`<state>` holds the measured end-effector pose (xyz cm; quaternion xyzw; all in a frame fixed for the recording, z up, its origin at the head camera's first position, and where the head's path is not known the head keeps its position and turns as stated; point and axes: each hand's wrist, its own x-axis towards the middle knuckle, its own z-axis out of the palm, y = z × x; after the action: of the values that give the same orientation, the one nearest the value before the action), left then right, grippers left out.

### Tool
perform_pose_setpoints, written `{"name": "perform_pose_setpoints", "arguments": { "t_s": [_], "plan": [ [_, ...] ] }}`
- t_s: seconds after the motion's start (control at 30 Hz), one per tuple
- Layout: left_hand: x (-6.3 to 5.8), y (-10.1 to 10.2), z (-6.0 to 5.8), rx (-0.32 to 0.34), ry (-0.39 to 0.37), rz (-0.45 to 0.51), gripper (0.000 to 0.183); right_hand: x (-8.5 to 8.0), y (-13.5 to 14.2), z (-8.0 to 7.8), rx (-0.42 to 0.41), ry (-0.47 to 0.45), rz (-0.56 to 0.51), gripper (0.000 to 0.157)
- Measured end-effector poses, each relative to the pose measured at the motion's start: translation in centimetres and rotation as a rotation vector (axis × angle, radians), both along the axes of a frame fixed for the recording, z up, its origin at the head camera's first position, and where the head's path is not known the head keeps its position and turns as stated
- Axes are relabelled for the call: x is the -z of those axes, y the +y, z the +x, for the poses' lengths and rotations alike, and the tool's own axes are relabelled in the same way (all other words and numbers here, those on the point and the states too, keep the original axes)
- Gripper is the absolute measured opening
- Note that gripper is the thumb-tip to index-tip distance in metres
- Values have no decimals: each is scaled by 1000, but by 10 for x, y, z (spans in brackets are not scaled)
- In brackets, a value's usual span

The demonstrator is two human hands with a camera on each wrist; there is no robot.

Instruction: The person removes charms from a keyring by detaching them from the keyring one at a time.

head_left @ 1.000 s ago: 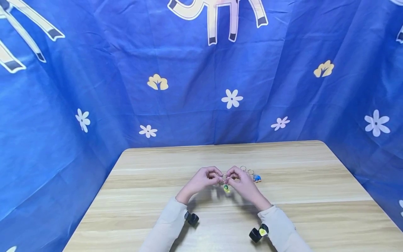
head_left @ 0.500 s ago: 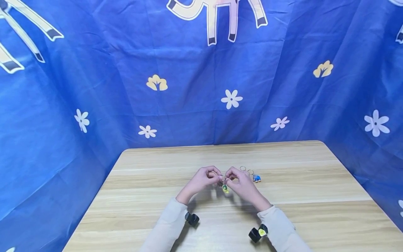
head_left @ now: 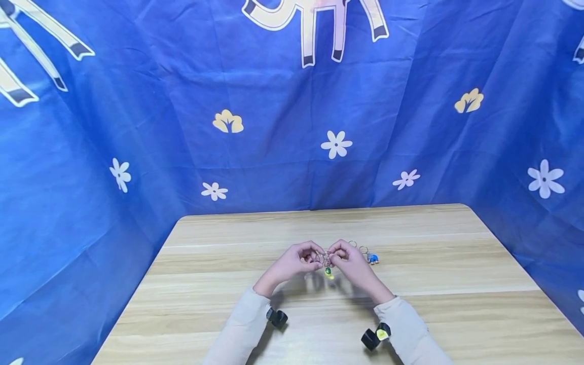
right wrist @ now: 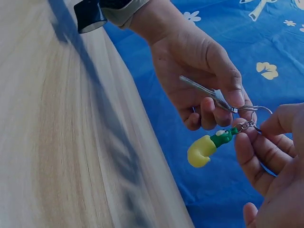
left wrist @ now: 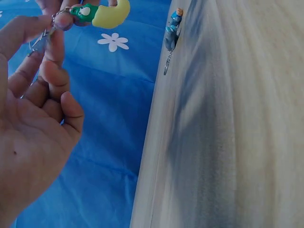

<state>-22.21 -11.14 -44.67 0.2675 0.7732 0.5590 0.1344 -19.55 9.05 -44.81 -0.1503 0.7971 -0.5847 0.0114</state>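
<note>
My left hand and right hand meet over the middle of the table. Between them hangs a keychain with a green and yellow charm; its green top shows white eyes. The right hand pinches its ring and short chain between thumb and fingers. In the right wrist view, my left hand pinches a slim silver metal piece at the ring; its exact kind is unclear. The left wrist view shows the charm beyond the left fingertips. Fingers partly hide where metal piece and ring touch.
A blue elephant-like charm with a ring lies behind the right hand. Another ring shows there, the rest hidden by the hand. Blue patterned cloth encloses the wooden table at back and sides.
The charm swung slightly left, then back right. My left fingertips have parted a little, showing more of the ring. Both hands otherwise stay in nearly the same place.
</note>
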Motion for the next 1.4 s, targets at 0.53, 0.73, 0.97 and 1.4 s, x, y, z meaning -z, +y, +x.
{"name": "perform_pose_setpoints", "arguments": {
  "t_s": [0.53,0.73,0.97,1.4],
  "plan": [
    [2,4,2,-114,122,-36,29,-3,4,0,-119,-66,-169,20],
    [0,3,3,-78,94,0,35,-3,4,2,-133,-65,-143,19],
    [-23,4,19,-47,68,39,31,-2,7,1,-126,-54,-144,20],
    [-27,3,21,-71,50,-23,25,2,8,1,-93,-41,-124,22]
  ]
}}
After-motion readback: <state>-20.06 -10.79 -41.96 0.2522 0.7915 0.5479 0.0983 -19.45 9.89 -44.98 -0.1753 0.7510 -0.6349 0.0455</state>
